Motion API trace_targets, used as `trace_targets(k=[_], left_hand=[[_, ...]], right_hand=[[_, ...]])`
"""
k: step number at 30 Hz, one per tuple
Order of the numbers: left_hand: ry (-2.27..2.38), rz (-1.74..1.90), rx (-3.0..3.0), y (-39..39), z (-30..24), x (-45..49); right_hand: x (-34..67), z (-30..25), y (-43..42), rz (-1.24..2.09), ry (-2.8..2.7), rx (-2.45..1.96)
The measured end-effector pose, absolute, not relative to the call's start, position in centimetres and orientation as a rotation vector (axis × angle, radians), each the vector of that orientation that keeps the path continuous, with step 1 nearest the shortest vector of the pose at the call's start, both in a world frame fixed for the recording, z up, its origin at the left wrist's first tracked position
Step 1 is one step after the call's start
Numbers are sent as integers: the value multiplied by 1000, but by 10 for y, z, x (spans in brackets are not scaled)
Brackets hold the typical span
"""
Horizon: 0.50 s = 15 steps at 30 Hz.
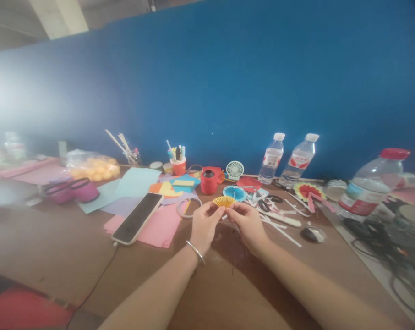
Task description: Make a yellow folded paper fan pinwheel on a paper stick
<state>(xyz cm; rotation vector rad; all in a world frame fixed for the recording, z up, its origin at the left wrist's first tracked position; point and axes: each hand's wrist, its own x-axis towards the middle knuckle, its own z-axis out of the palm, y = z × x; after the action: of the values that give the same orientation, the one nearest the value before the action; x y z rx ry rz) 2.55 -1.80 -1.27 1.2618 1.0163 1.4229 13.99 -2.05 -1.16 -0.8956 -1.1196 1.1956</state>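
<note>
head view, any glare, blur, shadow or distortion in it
Head view: pale glare washes out the left end of the wall; head view: the bag is hazy, but pleats show on the yellow fan; head view: a soft shadow falls on the table along the right forearm; head view: the red-capped bottle leans outward, probably lens stretch.

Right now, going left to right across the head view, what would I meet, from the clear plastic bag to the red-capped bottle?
Clear plastic bag, smartphone, cup of pens, left hand, yellow pleated paper, right hand, white-capped water bottle, second white-capped water bottle, red-capped bottle.
</note>
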Motion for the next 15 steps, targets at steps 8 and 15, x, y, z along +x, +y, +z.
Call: trace_targets(k=[8,15], left_hand=[[1020,1430,1247,-18,-11,25],[1017,1425,1236,-21,-6,26]], right_hand=[[140,-12,-20,1188,-1121,-912],[143,-11,-18,1146,-1132,-1035]])
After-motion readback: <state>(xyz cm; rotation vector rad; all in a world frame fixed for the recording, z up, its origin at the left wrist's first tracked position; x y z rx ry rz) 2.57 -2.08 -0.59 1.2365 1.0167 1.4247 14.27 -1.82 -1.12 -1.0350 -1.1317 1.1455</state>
